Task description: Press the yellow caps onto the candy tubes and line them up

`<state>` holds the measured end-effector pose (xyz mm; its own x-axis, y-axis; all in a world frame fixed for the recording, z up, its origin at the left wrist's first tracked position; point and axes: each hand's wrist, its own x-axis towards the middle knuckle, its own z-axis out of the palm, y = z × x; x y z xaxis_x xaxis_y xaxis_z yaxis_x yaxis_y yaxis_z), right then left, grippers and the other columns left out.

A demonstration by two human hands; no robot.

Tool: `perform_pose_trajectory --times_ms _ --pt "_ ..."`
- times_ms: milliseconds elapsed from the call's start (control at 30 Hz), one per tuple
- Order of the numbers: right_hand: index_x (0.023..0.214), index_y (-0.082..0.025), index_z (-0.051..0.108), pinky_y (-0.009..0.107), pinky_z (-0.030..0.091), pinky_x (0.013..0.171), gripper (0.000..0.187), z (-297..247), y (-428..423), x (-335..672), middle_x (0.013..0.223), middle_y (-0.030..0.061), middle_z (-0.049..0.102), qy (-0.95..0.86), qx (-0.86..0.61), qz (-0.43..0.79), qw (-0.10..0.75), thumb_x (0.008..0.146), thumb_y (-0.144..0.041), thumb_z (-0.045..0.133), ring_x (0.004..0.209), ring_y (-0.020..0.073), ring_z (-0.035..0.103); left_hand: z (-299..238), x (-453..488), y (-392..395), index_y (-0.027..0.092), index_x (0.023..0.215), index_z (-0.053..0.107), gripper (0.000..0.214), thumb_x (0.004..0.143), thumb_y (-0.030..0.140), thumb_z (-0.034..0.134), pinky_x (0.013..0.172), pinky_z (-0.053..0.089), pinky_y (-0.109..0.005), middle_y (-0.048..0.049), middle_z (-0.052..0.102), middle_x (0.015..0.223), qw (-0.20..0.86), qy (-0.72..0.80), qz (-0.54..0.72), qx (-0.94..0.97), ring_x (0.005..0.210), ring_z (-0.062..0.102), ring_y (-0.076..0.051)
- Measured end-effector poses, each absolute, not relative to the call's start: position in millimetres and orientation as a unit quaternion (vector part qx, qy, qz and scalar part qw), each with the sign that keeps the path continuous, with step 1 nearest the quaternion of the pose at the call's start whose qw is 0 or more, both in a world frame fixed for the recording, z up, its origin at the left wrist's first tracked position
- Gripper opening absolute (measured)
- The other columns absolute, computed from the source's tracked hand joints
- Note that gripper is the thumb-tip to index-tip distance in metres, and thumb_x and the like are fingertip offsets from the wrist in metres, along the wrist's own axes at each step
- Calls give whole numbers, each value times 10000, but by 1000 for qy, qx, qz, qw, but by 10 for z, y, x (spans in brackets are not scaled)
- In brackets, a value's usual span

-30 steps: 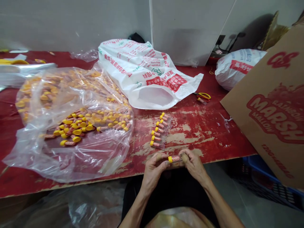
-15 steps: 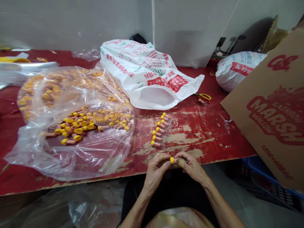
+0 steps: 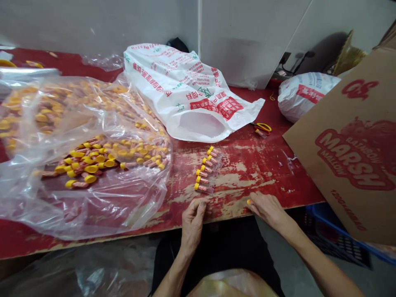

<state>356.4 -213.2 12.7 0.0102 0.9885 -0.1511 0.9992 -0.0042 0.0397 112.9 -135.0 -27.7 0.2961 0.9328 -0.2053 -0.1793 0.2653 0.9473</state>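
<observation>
beneath and around both hands spread the worn red table (image 3: 185, 173), its near edge just below the grip. to the right of the right hand slanted a brown carton (image 3: 355, 152); well to the left of the left hand sprawled a clear plastic bag (image 3: 136, 210), and beyond both hands lay a white printed sack (image 3: 179, 82). the right hand (image 3: 267, 208) was curled around a yellow-capped tube (image 3: 248, 201), only the cap end peeking past the fingers; the left hand (image 3: 193, 216) had thumb and fingers drawn together, but whether they pinched anything could not be told. just past the left hand, about seven tubes in a row (image 3: 202, 180) lay slantwise, caps leftward. by that, only a small portion seemed set out, with a great many capped pieces (image 3: 99, 158) left loose in the bag. the row's tubes looked clear-walled, with pink-and-white middles and short yellow caps.
</observation>
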Motion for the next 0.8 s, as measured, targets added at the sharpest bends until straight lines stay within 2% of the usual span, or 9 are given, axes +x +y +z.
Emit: perform_pose_trajectory --times_ms 200,400,500,600,733,800 --pt "894 -178 528 281 265 559 109 84 -2089 3618 713 39 591 747 657 -78 60 912 -220 429 624 172 549 -255 1193 -1345 174 848 688 294 813 457 618 613 494 -233 -38 599 787 639 442 409 478 664 578 -145" --pt "944 -183 554 278 346 641 164 92 -2095 3612 845 79 629 736 675 -54 16 937 -282 423 725 183 569 -220 1362 -1360 173 829 686 311 786 478 638 577 520 -248 -39 604 778 702 408 382 442 632 597 -154" --pt "855 -183 555 275 356 618 164 82 -2033 3625 770 50 613 712 695 -100 -7 926 -272 437 674 176 563 -233 1370 -1398 162 845 687 345 768 497 654 595 519 -254 -48 627 753 726 388 346 450 642 612 -169" --pt "826 -182 563 274 385 617 211 88 -1985 3456 763 43 612 647 740 -141 -115 936 -269 406 679 174 574 -259 1344 -1445 153 940 679 411 748 517 677 695 528 -278 -71 673 766 743 395 315 439 685 636 -187" --pt "1087 -207 545 265 447 772 227 73 -1993 2878 973 48 638 564 723 -148 -371 931 -226 382 886 165 592 -275 1363 -1449 204 1109 633 556 656 493 773 826 531 -325 -91 692 1000 794 395 322 331 897 654 -242" --pt "1102 -199 541 295 454 789 230 38 -1980 2615 979 56 631 595 699 -132 -374 916 -242 413 883 183 574 -280 1389 -1418 238 1120 626 577 614 437 819 838 532 -332 -75 686 1044 822 381 324 272 957 643 -255"
